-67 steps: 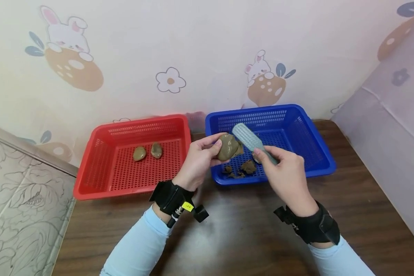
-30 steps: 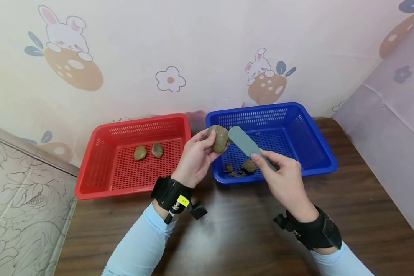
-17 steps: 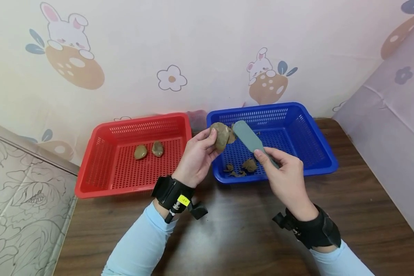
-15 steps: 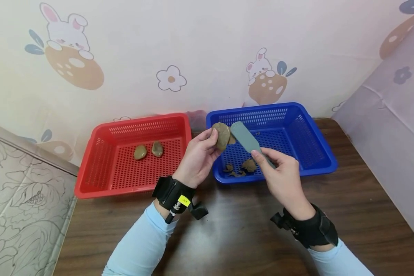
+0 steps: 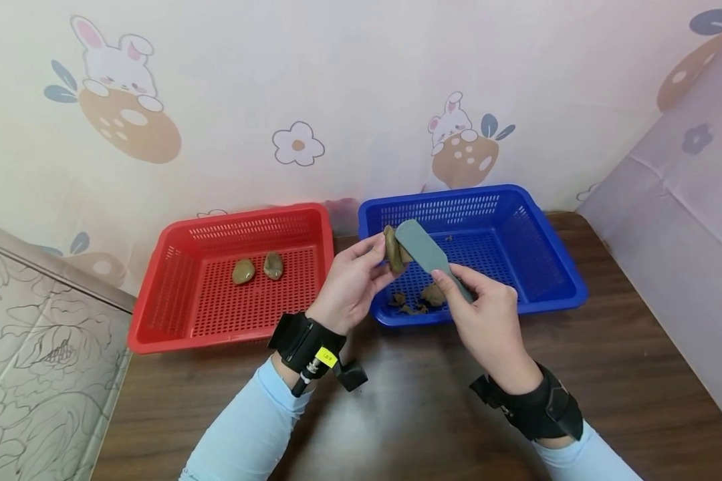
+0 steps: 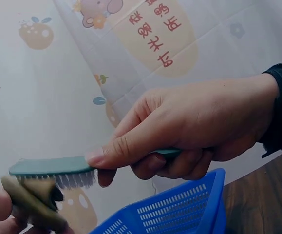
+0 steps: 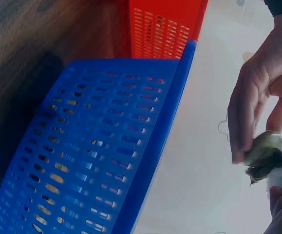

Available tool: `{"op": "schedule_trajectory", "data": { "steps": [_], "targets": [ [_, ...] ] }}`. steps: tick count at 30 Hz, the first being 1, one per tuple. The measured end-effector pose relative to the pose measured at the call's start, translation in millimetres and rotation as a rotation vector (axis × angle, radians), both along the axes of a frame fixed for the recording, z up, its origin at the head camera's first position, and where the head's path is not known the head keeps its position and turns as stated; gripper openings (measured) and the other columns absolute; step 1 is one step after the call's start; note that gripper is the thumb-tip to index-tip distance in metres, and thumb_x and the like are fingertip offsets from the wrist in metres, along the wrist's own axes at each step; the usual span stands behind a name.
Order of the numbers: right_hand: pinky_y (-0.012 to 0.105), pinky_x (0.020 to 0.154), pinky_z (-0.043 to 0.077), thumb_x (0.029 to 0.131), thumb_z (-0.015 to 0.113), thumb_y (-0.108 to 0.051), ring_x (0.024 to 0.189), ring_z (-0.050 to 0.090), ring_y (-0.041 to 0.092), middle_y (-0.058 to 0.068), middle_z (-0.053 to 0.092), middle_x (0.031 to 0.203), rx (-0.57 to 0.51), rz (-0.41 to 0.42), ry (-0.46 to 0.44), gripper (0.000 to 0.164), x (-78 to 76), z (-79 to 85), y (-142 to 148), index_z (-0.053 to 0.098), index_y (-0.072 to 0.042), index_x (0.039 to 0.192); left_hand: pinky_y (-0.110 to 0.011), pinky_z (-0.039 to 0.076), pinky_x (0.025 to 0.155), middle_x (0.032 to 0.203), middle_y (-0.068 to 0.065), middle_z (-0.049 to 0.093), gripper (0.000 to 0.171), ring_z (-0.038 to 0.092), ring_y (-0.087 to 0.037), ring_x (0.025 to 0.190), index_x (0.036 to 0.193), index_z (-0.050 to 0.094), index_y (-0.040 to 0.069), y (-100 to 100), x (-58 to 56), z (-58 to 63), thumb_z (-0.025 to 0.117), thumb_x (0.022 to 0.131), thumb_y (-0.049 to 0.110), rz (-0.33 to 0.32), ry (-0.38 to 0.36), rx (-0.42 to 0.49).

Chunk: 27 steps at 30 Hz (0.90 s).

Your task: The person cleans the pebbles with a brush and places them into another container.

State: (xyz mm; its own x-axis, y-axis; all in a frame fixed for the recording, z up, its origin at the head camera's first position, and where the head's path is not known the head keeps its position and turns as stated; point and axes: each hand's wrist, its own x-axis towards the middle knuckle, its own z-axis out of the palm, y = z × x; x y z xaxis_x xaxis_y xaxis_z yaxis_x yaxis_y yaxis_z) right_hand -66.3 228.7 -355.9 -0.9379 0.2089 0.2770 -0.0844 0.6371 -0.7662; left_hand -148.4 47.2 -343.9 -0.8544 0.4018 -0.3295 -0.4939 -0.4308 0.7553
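Stone (image 5: 392, 250), olive-brown, perhaps mud-caked, in pinching left hand (image 5: 351, 283), brush (image 5: 424, 247) in curled right hand (image 5: 487, 315).

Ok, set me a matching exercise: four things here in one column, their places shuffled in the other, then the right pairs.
1. Green brush
2. Two smooth lumps
3. Brown scraps
4. Lump under the bristles

A. In the blue basket
B. Held in the left hand
C. Gripped by the right hand
D. In the red basket

Pairs: 1-C, 2-D, 3-A, 4-B
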Motion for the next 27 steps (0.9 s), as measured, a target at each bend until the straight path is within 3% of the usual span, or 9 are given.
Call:
{"op": "schedule_trajectory", "data": {
  "steps": [3,9,17,22,25,27],
  "targets": [
    [0.017,0.057,0.05,0.089,0.056,-0.048,0.071,0.06,0.009,0.0,0.071,0.093,0.02,-0.007,0.0,0.042,-0.7,-0.9,0,0.067,-0.016,0.115,-0.039,0.051,0.092,0.123,-0.009,0.06,0.031,0.062,-0.024,0.11,0.124,0.06,0.017,-1,0.7,-1.3,0.053,0.094,0.026,-0.019,0.018,-0.019],
    [0.02,0.052,0.048,0.089,0.056,-0.048,0.068,0.058,0.01,0.002,0.071,0.095,0.026,0.022,-0.009,0.044,-2.1,-2.3,2,0.065,-0.016,0.118,-0.04,0.048,0.096,0.128,-0.013,0.057,0.037,0.058,-0.027,0.115,0.127,0.057,0.013,-4,0.6,-1.9,0.055,0.094,0.031,-0.114,0.063,0.045],
    [0.02,0.047,0.044,0.09,0.055,-0.047,0.064,0.057,0.013,0.003,0.07,0.09,0.056,-0.028,-0.012,0.042,-3.6,1.2,18,0.067,-0.015,0.114,-0.045,0.046,0.097,0.13,-0.014,0.056,0.043,0.057,-0.027,0.117,0.133,0.05,0.008,-3,0.3,-1.3,0.053,0.095,0.028,-0.095,0.031,0.053],
    [0.021,0.041,0.037,0.09,0.057,-0.045,0.059,0.053,0.012,0.004,0.069,0.087,0.035,-0.038,0.011,0.041,-0.3,6.7,24,0.067,-0.015,0.115,-0.042,0.045,0.099,0.131,-0.014,0.054,0.047,0.055,-0.027,0.119,0.135,0.047,0.007,-3,0.1,-2.0,0.052,0.095,0.031,-0.125,0.053,0.064],
    [0.021,0.041,0.037,0.089,0.059,-0.044,0.059,0.052,0.01,0.002,0.069,0.085,0.013,-0.016,0.026,0.037,1.2,8.6,22,0.068,-0.017,0.114,-0.04,0.045,0.099,0.131,-0.014,0.054,0.046,0.056,-0.026,0.118,0.133,0.049,0.008,-3,0.1,-2.5,0.051,0.095,0.034,-0.143,0.065,0.061],
    [0.019,0.045,0.039,0.089,0.059,-0.042,0.062,0.053,0.01,0.003,0.071,0.093,0.016,0.029,0.012,0.038,1.4,8.4,19,0.067,-0.016,0.115,-0.04,0.045,0.099,0.131,-0.014,0.054,0.044,0.056,-0.026,0.118,0.132,0.05,0.01,-3,0.4,-2.6,0.05,0.095,0.034,-0.153,0.069,0.068]
  ]
}}
